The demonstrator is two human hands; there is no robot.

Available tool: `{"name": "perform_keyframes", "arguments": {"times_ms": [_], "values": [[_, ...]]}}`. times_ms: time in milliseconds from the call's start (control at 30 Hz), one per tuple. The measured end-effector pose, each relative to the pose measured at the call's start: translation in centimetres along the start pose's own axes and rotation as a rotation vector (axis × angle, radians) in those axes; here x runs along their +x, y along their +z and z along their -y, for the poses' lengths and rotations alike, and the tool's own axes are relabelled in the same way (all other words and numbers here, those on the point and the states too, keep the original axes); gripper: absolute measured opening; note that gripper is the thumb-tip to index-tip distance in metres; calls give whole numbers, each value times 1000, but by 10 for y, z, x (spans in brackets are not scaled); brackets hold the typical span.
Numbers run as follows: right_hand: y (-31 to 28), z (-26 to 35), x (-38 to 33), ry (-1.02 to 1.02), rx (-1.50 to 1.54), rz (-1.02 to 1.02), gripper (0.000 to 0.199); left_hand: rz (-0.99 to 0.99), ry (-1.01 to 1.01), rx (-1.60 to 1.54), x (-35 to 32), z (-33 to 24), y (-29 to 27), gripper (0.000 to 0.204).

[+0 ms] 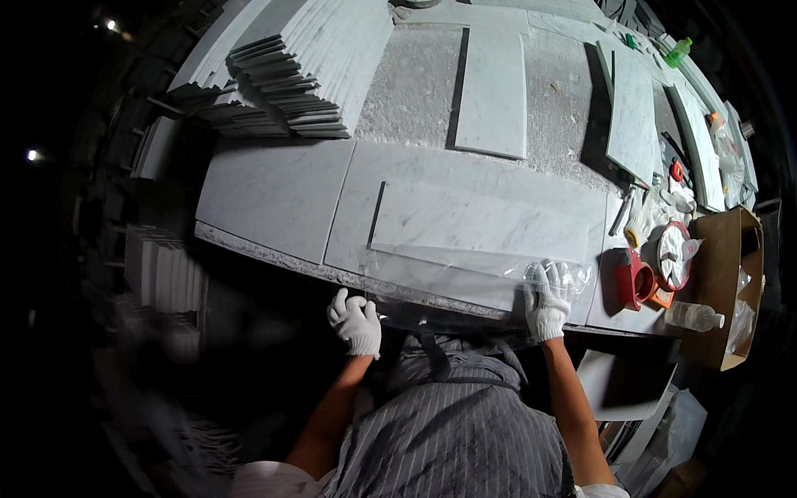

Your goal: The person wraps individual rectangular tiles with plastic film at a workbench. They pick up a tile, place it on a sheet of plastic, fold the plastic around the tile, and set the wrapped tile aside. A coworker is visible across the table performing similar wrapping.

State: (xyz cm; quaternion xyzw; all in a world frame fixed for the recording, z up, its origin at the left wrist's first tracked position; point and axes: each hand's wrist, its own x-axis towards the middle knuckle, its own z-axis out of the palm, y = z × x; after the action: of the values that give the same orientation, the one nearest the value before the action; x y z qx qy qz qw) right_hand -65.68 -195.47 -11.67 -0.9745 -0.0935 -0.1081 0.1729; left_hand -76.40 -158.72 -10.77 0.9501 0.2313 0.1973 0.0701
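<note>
A marble tile [481,217], white with grey veins, lies on the pale slab tabletop [415,166] in front of me. Clear plastic film [440,264] runs along the tile's near side and droops over the table's front edge. My left hand [355,322], in a white knit glove, is just off that edge with curled fingers closed at the film's left end; the exact grip is partly hidden. Also gloved, my right hand [548,303] rests on the film by the tile's near right corner, fingers stretched forward. Crinkled film shows around those fingertips.
Leaning marble tiles [311,66] are stacked at back left; another tile [491,95] lies ahead. At right are a red tape dispenser [634,280], a tape roll [673,253], a clear plastic bottle [694,316], and a cardboard box [716,282]. A green bottle [678,53] lies far right.
</note>
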Motion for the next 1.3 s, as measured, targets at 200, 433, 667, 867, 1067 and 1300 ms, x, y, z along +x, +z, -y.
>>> {"name": "perform_keyframes", "arguments": {"times_ms": [200, 433, 667, 867, 1067, 1300], "values": [[8, 0, -2, 16, 13, 18, 49, 436, 947, -346, 11, -70, -20, 23], [0, -5, 7, 13, 130, -16, 42, 365, 843, 177, 128, -72, 55, 44], [-1, -5, 6, 5, 101, -87, 37, -480, 737, 461, 199, -71, 17, 41], [-13, 7, 17, 84, 149, -10, 32, 433, 1332, -542, 66, -151, 28, 30], [-23, -8, 18, 45, 133, 94, 36, 421, 1185, -73, 72, -221, 93, 45], [-23, -73, 64, 490, 57, -400, 36, 594, 1138, -16, 83, -239, 82, 57]]}}
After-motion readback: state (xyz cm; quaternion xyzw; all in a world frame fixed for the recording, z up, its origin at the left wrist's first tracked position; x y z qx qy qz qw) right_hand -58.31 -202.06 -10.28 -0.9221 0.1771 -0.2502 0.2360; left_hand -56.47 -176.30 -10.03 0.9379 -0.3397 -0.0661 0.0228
